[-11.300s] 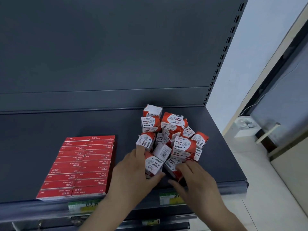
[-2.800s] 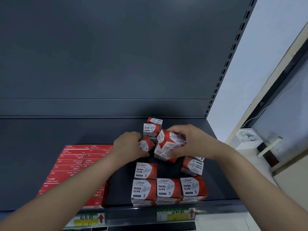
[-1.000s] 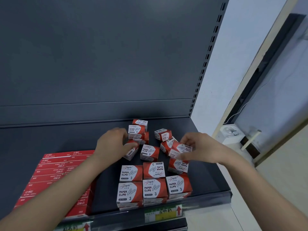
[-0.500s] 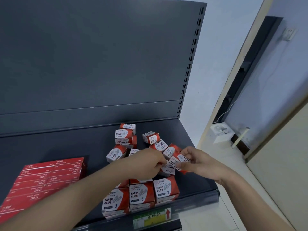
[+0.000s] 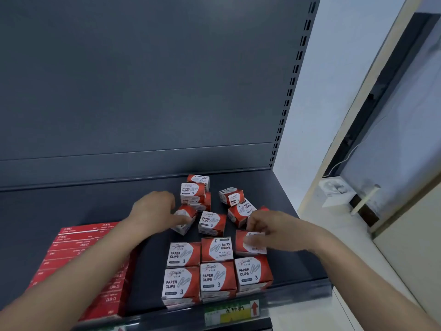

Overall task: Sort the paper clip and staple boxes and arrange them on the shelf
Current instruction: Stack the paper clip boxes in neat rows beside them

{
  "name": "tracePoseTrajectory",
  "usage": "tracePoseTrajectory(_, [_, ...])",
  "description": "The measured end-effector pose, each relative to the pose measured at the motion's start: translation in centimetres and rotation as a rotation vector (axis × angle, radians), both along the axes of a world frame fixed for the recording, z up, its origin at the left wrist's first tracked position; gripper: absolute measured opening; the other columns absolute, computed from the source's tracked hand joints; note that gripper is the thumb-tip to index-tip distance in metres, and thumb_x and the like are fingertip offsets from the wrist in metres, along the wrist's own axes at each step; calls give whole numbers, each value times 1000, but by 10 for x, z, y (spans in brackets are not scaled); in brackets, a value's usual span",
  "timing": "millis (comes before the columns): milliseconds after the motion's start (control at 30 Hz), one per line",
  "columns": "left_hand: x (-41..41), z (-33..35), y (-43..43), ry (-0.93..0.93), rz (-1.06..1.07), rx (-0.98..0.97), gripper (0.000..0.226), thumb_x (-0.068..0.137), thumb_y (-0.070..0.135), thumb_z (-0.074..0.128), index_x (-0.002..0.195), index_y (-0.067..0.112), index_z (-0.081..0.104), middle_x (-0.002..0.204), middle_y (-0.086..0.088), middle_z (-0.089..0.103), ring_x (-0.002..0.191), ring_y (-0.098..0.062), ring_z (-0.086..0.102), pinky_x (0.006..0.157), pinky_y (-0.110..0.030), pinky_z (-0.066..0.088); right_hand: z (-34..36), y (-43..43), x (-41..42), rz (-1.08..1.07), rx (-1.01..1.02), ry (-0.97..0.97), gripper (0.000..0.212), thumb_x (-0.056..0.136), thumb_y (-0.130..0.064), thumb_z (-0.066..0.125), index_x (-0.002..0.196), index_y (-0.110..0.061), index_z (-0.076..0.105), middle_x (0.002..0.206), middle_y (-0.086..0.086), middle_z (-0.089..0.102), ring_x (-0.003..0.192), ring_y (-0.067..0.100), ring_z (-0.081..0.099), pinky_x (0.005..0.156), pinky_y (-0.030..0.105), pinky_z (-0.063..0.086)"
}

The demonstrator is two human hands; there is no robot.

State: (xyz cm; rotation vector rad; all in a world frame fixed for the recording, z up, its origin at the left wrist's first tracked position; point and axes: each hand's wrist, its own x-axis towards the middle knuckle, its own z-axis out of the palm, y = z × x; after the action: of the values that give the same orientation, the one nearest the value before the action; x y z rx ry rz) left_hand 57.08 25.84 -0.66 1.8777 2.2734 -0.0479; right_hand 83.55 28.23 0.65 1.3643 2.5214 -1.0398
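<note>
While pinching a paper clip box [image 5: 248,246] by its sides with the right hand [image 5: 270,229] in the second row on the shelf [image 5: 71,206]; gripping a tilted box [image 5: 185,219] behind with the left hand [image 5: 152,209] (light stiff card, probably best held across opposite faces).

L hand [image 5: 154,210] grips loose box [image 5: 189,212], R hand [image 5: 270,229] grips 2nd-row box [image 5: 240,246]

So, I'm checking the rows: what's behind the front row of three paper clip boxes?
Three more: a left box, a middle box with its label turned round, and a third box that the right hand holds. Its fingers cover most of that label.
</note>
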Motion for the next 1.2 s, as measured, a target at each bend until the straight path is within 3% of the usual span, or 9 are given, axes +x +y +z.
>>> tracePoseTrajectory(133, [1,-9,3,-152,20,-8,53,67,59,70,93,13,64,93,0,62,86,-17,59,75,-33,49,0,8,-1,3,-146,60,32,91,-30,57,120,-17,53,119,-3,63,97,6,60,74,11,50])
tracePoseTrajectory(333, [-4,-1,0,-333,-118,-92,41,69,31,78,106,19,67,95,10,61,94,-11,60,82,-24,48,-4,9,-4,71,-224,47,28,92,-28,55,118,-20,57,117,-7,62,104,7,62,82,18,53])
tracePoseTrajectory(500, [-11,3,-8,-494,-275,-254,29,77,25,74,105,20,68,99,11,70,91,-4,65,88,-25,53,9,18,-33,28,162,104,21,90,-30,58,105,-17,63,104,-2,68,94,11,64,85,28,53])
tracePoseTrajectory(633, [-6,1,-12,-578,-271,-210,25,81,24,70,105,16,69,99,5,72,89,-5,66,82,-17,53,0,19,-80,154,429,-82,43,82,-42,64,114,-15,57,111,4,64,99,19,59,85,34,52])
tracePoseTrajectory(733, [-8,-2,-15,-587,-240,-158,22,78,23,73,99,15,71,97,2,73,87,-6,67,79,-18,54,-7,22,-96,196,419,-218,49,80,-47,64,114,-14,54,113,6,62,101,22,58,76,29,46])
tracePoseTrajectory(867, [-7,-9,-18,-579,-235,-108,21,79,23,73,98,15,72,92,6,71,79,-2,65,72,-12,50,-3,27,-97,237,415,-201,41,78,-47,65,102,-14,61,101,4,65,91,19,59,69,28,46])
tracePoseTrajectory(967, [-11,-11,-17,-616,-195,-103,18,84,7,63,101,12,68,91,5,67,77,1,61,67,-8,49,7,29,-97,234,362,-69,32,77,-37,68,100,-15,64,100,1,67,91,17,59,79,35,52])
tracePoseTrajectory(1067, [-15,-11,-18,-757,-98,-154,23,83,-8,55,94,11,63,88,0,67,81,-8,64,64,-12,51,10,27,-105,208,411,5,19,81,-19,64,99,-15,65,102,2,67,96,18,59,85,38,52])
tracePoseTrajectory(1200, [-13,-10,-17,-680,-168,-137,18,77,5,71,93,13,67,84,4,66,76,-3,61,73,-13,51,6,25,-111,282,409,-97,28,80,-25,67,104,-11,62,105,6,64,98,23,58,83,38,50])
